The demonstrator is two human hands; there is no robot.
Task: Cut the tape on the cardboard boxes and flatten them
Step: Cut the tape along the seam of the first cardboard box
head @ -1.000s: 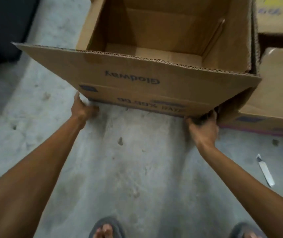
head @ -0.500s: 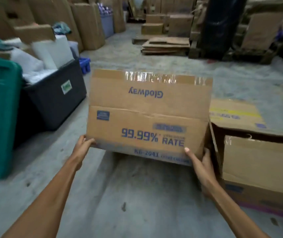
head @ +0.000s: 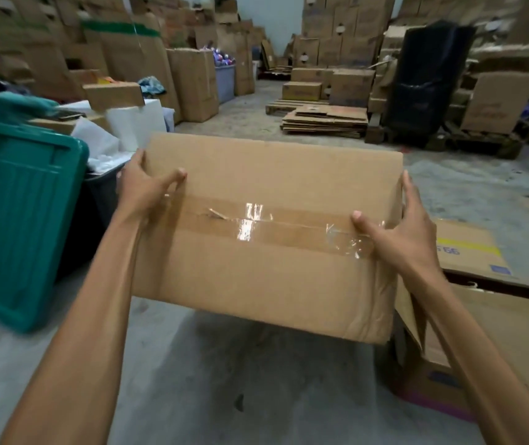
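I can read only one print: blue characters that look like "66", partly cut off by the forearm, beneath a yellow stripe on the flat brown cardboard flap (head: pixel 471 252) at right; faint lettering on the far brown carton (head: pixel 494 104) is too blurred for me.

- A cardboard box (head: pixel 266 277) is held above the concrete floor (head: pixel 224 390) mid-view, with its taped face toward the camera.
- Clear tape (head: pixel 256 224) crosses that face from nine to three o'clock and is wrinkled in places.
- The left hand (head: pixel 142 187) grips the box's ten o'clock corner.
- The right hand (head: pixel 401 234) grips its three o'clock edge, thumb on the tape.
- A teal bin (head: pixel 16 216) stands at nine o'clock, an open carton (head: pixel 507 335) at four, and flattened cardboard (head: pixel 324 122) at twelve.
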